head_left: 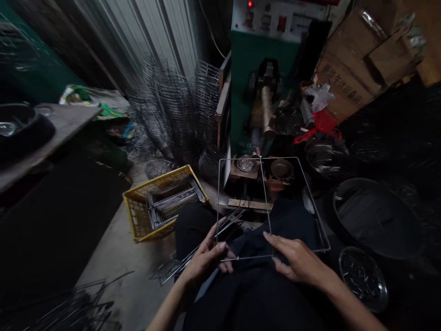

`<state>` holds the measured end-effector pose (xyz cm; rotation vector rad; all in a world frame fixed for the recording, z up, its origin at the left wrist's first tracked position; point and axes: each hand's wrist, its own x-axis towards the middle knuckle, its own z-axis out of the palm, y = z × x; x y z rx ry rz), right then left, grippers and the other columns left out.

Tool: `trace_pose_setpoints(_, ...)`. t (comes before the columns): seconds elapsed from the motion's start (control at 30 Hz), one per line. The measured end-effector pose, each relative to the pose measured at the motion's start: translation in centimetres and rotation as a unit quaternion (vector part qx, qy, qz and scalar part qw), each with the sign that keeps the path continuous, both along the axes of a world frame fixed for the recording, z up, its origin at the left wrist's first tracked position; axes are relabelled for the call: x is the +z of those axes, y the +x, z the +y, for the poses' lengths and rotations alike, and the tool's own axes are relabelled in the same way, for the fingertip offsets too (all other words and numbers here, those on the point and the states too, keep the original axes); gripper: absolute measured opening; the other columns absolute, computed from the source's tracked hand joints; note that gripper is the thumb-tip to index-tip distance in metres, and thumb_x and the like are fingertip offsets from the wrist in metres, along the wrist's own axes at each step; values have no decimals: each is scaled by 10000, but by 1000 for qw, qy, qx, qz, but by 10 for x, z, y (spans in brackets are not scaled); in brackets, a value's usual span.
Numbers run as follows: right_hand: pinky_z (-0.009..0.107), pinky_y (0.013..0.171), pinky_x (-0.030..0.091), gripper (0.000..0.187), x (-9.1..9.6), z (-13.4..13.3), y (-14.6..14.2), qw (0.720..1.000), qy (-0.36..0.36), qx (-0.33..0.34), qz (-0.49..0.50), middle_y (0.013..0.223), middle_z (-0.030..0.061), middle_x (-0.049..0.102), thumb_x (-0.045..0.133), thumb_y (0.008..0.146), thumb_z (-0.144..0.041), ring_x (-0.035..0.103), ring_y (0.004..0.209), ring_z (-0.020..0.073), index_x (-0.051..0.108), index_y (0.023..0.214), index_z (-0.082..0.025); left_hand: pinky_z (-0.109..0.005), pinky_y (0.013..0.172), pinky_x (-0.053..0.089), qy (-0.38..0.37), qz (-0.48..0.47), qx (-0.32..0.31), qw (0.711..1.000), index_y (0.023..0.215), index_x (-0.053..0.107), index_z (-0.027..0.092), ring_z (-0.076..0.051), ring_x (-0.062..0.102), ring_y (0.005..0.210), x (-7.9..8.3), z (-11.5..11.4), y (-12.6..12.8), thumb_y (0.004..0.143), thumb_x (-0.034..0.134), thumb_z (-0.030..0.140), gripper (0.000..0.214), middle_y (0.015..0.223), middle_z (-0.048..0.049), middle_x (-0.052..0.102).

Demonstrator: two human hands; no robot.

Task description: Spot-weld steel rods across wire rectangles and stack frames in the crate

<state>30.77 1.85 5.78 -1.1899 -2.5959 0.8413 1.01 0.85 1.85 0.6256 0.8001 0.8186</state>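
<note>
A rectangular wire frame (pixel 266 197) with a middle bar stretches over my lap, its far edge just in front of the green machine. My left hand (pixel 206 258) grips its near left corner between thumb and fingers. Closer to the middle bar, my right hand (pixel 298 258) pinches the near edge with thumb and fingertips. Bent metal rods (pixel 179 266) lie by my left knee, under and beside my left hand. A small dish of metal bits (pixel 245 163) sits at the machine's front, seen through the frame.
The green machine (pixel 246 69), with a brass-coloured arm (pixel 267 108), stands ahead. A yellow crate (pixel 129 216) of wire parts is at left, with stacked wire pieces (pixel 172 101) behind. Right are a bowl of metal pieces (pixel 363 278), a large dark round basin (pixel 375 216) and a cardboard box (pixel 344 87).
</note>
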Motion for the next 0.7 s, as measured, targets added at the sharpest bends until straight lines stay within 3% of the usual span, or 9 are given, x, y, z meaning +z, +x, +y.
trace_pose_setpoints(0.7, 361, 1029, 484, 654, 8, 13, -3, 999, -5, -21, 36, 1412, 74, 515, 588, 897, -209, 544, 1244, 221, 339, 1500, -245, -214, 491, 492, 3, 23, 18, 1000, 1543, 54, 287, -205, 695, 592, 12, 11, 3, 906, 587, 331, 832, 813, -100, 717)
